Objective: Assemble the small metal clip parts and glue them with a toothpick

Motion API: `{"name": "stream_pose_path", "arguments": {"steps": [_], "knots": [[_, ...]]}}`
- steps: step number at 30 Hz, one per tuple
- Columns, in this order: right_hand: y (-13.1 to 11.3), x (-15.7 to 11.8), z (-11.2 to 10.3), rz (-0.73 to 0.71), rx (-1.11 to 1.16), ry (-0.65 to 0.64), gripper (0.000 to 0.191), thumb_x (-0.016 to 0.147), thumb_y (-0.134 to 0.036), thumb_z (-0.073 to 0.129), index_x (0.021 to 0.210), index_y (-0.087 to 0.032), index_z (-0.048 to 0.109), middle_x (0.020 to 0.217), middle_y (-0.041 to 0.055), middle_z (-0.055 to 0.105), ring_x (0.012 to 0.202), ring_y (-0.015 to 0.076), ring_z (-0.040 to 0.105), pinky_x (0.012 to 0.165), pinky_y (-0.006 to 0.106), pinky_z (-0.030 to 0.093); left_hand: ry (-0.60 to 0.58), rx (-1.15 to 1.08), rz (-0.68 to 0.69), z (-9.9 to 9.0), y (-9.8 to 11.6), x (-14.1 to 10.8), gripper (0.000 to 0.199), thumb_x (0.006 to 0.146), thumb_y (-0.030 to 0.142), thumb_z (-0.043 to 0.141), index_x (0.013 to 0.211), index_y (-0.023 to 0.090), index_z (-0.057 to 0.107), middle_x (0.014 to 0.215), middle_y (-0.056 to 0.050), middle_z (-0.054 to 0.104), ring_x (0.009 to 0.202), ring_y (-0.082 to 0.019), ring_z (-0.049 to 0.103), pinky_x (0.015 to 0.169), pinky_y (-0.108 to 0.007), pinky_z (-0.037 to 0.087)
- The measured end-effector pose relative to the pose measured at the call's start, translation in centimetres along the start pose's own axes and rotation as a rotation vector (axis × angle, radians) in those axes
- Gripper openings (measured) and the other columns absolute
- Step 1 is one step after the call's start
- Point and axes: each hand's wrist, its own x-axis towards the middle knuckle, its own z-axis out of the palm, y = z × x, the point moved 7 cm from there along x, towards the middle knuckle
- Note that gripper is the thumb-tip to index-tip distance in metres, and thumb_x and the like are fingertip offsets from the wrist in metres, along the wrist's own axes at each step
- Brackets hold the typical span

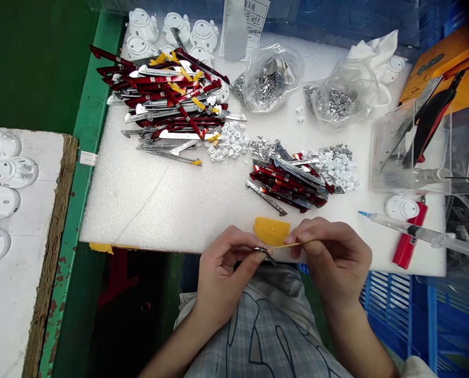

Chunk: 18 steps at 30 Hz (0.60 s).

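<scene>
- Left hand (228,283) pinching small metal strip (262,253); seems light, stiff, hold near end
- Right hand (332,257) grasping thin yellow strip (295,244); seems soft, flimsy
- Yellow sheet (271,231) just past grip

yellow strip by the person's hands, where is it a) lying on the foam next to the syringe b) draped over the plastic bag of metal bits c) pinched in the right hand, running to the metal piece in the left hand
c: the right hand pinches the thin yellow strip in its fingers, and the strip runs to the small metal piece held in the left hand.
</scene>
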Motion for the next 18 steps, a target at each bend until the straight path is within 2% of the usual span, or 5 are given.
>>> {"name": "stream_pose_path", "arguments": {"steps": [6, 18], "knots": [[-0.13, 0.01, -0.18, 0.011, 0.022, 0.04, 0.009, 0.101, -0.023, 0.074, 0.104, -0.028, 0.081, 0.087, 0.0021, 0.08, 0.062, 0.014, 0.067, 0.048, 0.026, 0.056, -0.01, 0.059, -0.016, 0.17, -0.08, -0.07, 0.011, 0.088, 0.012, 0.082, 0.085, 0.022, 0.08, 0.08, 0.0, 0.075, 0.075, -0.013, 0.076, 0.072, -0.02, 0.065], [-0.36, 0.13, 0.46, -0.027, -0.013, -0.049, 0.015, 0.101, -0.018, 0.073, 0.109, -0.028, 0.082, 0.094, 0.0012, 0.082, 0.065, 0.0116, 0.07, 0.056, 0.023, 0.059, -0.028, 0.146, -0.034, 0.36, 0.02, -0.1, 0.01, 0.087, 0.011, 0.078, 0.083, 0.021, 0.077, 0.08, -0.001, 0.073, 0.075, -0.015, 0.074, 0.07, -0.022, 0.064]]}}
